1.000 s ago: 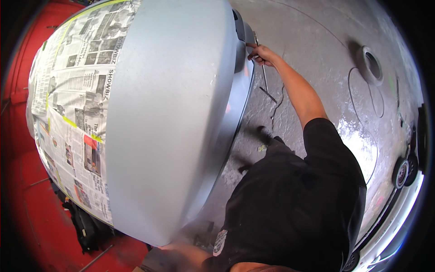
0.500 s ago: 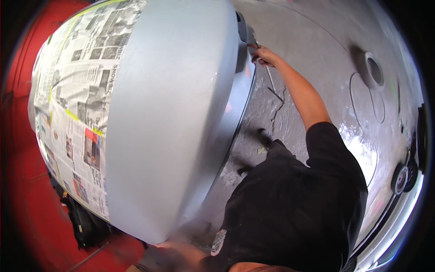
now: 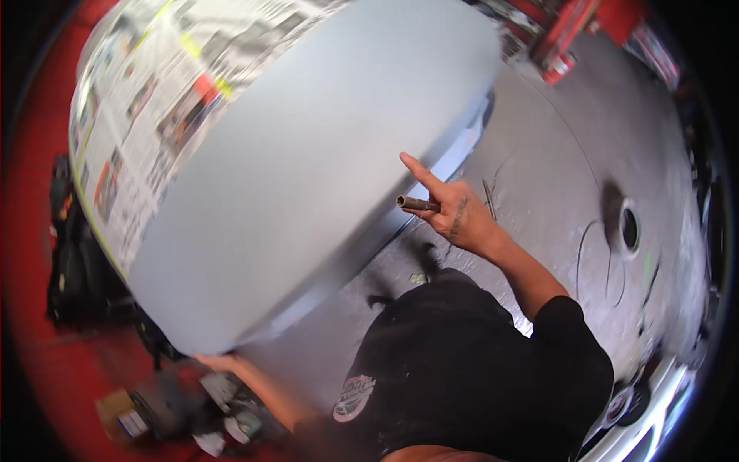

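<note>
Panel (image 3: 323, 169) hogs most of the view, big, smooth and grey, slanting from about 7 o'clock up to 1 o'clock. Right hand (image 3: 458, 215) sits just off centre toward 3 o'clock, curled round a short metal tube (image 3: 416, 204), open end toward 9 o'clock, index finger sticking out toward 11. Can't tell if that finger touches the grey. Left hand (image 3: 219, 362) is between 7 and 8 o'clock, right at the panel's bottom corner; can't tell if it's pinching the edge or just resting there. Newspaper (image 3: 154, 100) with bits of yellow tape (image 3: 191, 45) covers the 10 o'clock end. Cardboard box (image 3: 122, 416) near 8, upright grey ring (image 3: 627, 227) out at 3, white car (image 3: 654, 408) around 4.
</note>
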Demonstrator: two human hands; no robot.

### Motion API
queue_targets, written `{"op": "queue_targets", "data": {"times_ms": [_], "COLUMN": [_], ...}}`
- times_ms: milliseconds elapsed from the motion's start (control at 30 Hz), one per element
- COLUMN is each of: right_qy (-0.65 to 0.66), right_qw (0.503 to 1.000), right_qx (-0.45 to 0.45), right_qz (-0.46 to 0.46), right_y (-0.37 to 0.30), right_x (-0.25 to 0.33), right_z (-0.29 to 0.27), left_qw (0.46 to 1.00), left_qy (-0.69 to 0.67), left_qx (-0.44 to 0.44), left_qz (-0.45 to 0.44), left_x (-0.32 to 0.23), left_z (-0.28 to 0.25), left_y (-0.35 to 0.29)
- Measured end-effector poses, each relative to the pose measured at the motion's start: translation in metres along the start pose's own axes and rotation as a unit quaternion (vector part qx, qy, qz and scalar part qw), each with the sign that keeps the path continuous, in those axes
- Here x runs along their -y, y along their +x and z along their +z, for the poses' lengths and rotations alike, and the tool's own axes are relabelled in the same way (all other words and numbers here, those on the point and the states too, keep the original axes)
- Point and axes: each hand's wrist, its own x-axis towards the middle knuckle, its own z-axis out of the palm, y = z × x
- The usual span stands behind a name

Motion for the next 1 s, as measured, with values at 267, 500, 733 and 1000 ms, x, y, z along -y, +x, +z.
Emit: {"op": "queue_targets", "data": {"times_ms": [267,500,733,1000], "right_qy": [0.024,0.017,-0.038,0.029], "right_qw": [0.998,0.998,0.998,0.995], "right_qx": [0.003,-0.039,-0.022,0.029], "right_qz": [-0.058,-0.050,-0.035,-0.089], "right_y": [-0.001,0.000,0.004,0.013], "right_x": [0.007,0.013,0.006,-0.023], "right_z": [0.112,0.120,0.115,0.104], "left_qw": [0.975,0.993,0.992,0.997], "left_qy": [0.085,0.006,-0.023,0.038], "left_qx": [-0.039,-0.043,0.000,-0.029], "left_qz": [0.199,0.111,0.123,0.066], "left_x": [0.048,-0.001,0.002,0.095], "left_z": [-0.028,-0.014,-0.021,-0.097], "left_y": [0.046,0.004,0.000,-0.018]}}
